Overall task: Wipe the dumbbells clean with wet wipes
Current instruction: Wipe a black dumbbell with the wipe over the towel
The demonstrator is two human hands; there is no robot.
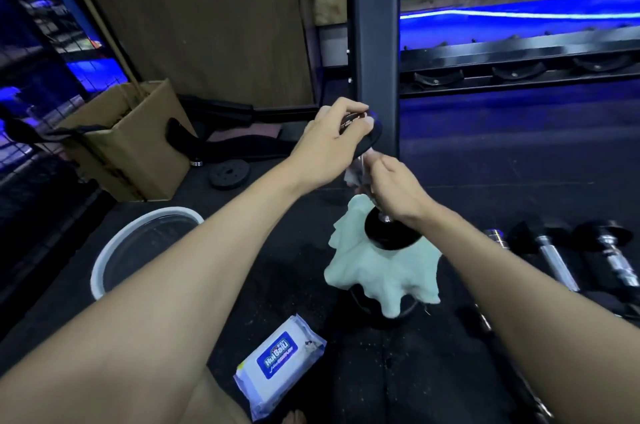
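A black dumbbell (388, 233) stands on end on a pale green cloth (381, 271) draped over a dark object. My left hand (332, 137) grips its upper head from above, fingers curled over the rim. Just below, my right hand (394, 191) wraps a white wet wipe (353, 175) around the dumbbell's handle, which is mostly hidden by the hand. A wet wipes pack (280, 375), white with a blue label, lies on the floor near my knee.
A white bucket (104, 264) stands at left, a cardboard box (138, 146) behind it. More dumbbells with chrome handles (588, 257) lie on the floor at right. A small weight plate (228, 174) lies beyond. A black rack post (374, 42) rises straight ahead.
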